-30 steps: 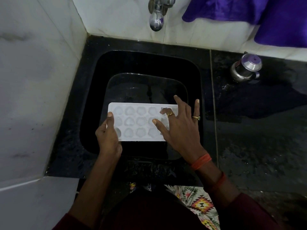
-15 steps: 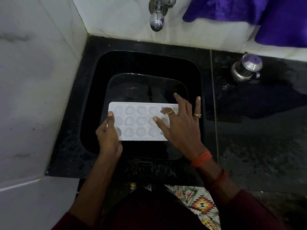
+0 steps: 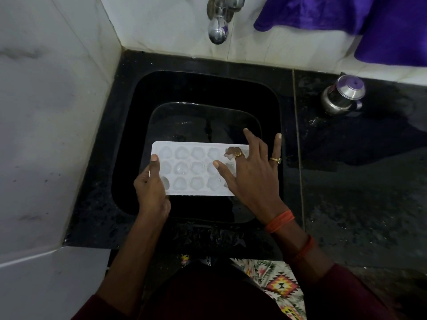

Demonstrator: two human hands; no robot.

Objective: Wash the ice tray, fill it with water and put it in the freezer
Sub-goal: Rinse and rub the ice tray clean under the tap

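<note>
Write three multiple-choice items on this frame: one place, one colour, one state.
1. Relative to the sink, the steel pot stands: A inside; B on the counter to its right; C to its left.
2. The draped cloth is: A purple; B green; C yellow.
3. The left hand: A grips the left end of the ice tray; B hangs idle; C rests on the pot.
B: it sits past the sink's right rim. A: its folds are purple. A: its thumb lies on the tray's rim.

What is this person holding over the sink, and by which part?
The ice tray. The left hand grips its left end, thumb on top; the right hand only rests spread fingers on its right end.
</note>
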